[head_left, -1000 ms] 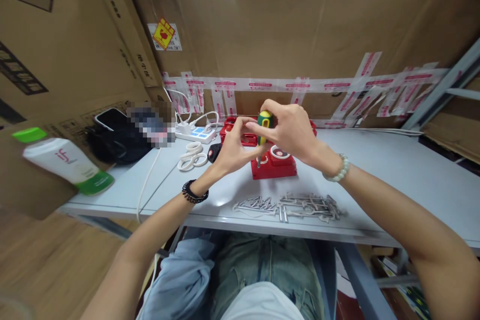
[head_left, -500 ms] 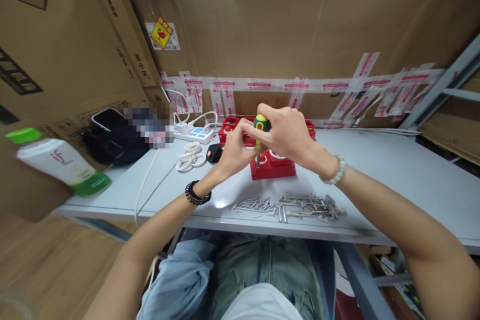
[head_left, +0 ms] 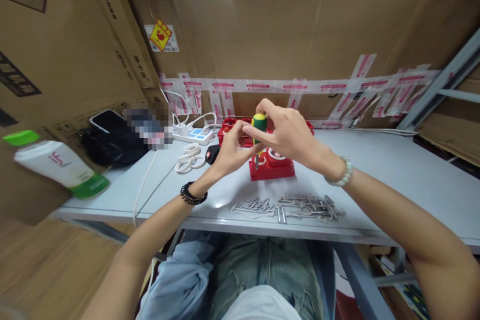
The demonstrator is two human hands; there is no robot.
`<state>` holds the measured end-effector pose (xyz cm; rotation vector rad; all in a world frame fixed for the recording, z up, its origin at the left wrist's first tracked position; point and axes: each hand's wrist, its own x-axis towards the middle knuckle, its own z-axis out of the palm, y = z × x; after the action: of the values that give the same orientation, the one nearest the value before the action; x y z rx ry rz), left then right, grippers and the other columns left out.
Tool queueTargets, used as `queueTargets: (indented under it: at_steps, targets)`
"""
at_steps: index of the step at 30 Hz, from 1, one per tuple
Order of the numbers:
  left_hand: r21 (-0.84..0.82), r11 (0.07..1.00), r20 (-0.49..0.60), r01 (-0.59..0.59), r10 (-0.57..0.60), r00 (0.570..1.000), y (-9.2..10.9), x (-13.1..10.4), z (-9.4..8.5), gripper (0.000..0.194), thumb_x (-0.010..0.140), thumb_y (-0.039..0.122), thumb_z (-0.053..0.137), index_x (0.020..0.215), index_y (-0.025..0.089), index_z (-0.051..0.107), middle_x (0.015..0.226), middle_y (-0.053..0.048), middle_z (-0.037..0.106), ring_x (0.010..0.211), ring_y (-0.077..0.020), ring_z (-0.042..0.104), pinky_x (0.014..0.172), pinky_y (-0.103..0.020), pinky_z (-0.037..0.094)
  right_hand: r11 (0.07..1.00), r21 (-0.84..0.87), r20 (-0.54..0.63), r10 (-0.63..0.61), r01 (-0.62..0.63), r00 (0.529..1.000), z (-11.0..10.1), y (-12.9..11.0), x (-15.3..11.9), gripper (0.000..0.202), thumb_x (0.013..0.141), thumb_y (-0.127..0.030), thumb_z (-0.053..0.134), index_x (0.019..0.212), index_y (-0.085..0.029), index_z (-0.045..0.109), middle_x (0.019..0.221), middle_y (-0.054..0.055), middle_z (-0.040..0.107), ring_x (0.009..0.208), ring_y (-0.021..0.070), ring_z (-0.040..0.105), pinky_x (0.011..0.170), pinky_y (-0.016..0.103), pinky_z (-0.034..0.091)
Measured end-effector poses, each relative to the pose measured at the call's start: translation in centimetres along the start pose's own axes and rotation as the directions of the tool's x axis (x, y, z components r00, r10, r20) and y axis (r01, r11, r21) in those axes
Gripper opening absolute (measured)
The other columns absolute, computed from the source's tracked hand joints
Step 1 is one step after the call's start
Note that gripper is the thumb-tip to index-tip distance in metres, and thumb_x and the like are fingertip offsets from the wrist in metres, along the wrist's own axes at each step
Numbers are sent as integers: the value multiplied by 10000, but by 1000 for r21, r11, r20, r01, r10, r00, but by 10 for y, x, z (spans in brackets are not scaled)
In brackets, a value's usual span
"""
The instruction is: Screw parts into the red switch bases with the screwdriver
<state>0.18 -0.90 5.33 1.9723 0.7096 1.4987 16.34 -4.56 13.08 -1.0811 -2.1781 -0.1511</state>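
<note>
A screwdriver [head_left: 258, 122] with a green and yellow handle stands upright between my hands. My right hand [head_left: 287, 132] grips its handle from the right, with the fingers curled around the top. From the left, my left hand [head_left: 235, 147] has its thumb and fingers closed on the same handle. The metal shaft points down at a red block [head_left: 273, 174] with white rings on its upper face. Whether the tip sits in a screw is too small to tell. My hands partly cover more red parts [head_left: 228, 127] behind the block.
Several screws [head_left: 255, 206] and longer metal pins [head_left: 307, 205] lie near the table's front edge. White rings [head_left: 190, 162], a black object [head_left: 212, 154] and a power strip [head_left: 195, 135] are left. A bottle [head_left: 56, 165] stands far left; a cardboard box [head_left: 262, 25] rises behind.
My right hand has turned slightly around the screwdriver handle, and more of the handle's top shows. The left hand stays on it. The red block has not visibly moved.
</note>
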Motion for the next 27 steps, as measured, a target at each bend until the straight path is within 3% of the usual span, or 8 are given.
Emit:
queueTargets:
  at_steps: [4,7,11,16,18,21,23,27]
  targets:
    - [-95,993,90,66,-58,994,2,-1,-5,409,797,383,732,1043,202,461,877,-15,641,810,-134,650,725,-256,518,974,177,97,-163,144,982,-5,5,-1,290,881,-233,531,1165,-172,532,1058,76,661,835,156,580,730,276,405]
    - [-63,996,99,66,-59,993,4,-3,-3,462,792,367,742,1116,207,454,981,-40,647,886,-150,652,792,-283,524,998,41,70,-49,46,996,-4,5,0,209,846,-319,610,992,-171,582,836,46,660,708,159,549,645,277,369]
    - [10,1000,26,6,-6,1000,-1,-2,2,388,727,374,803,907,188,514,902,-12,625,813,-128,618,739,-256,512,983,-159,-1,92,-91,996,1,2,2,265,861,-440,590,916,-180,581,696,36,613,617,166,509,594,286,309]
    - [-4,1000,47,-7,8,999,-4,-2,-3,293,777,371,765,900,175,584,840,-12,666,753,-115,620,696,-239,494,983,177,187,-82,48,979,-7,7,0,337,898,-290,539,1216,-181,519,951,53,665,701,137,546,645,269,369]
    - [7,1000,73,7,-7,997,-2,-3,-5,261,813,376,729,930,172,614,863,-26,690,767,-127,636,689,-245,488,972,229,187,-103,59,977,-9,10,1,309,868,-280,588,1154,-174,547,920,38,662,704,130,541,655,263,375]
    - [94,995,104,18,-28,994,-1,-6,-3,257,855,396,672,964,166,640,891,-44,707,810,-153,640,693,-262,473,993,119,99,-11,-1,995,-5,11,3,251,824,-385,655,919,-167,576,755,13,630,629,124,495,614,265,341]
    - [175,984,121,4,-26,992,-2,-8,0,309,845,412,676,1028,165,639,948,-54,710,862,-174,636,730,-282,474,998,-28,28,65,-65,997,1,9,4,310,844,-474,611,884,-170,569,689,15,607,582,127,463,580,274,303]
    - [320,946,263,-60,-28,964,-9,-13,5,622,741,494,758,1229,167,552,1215,-117,639,1085,-279,595,910,-395,481,917,-360,-71,155,-170,985,12,0,7,433,895,-578,464,875,-170,606,690,81,627,608,182,512,575,298,259]
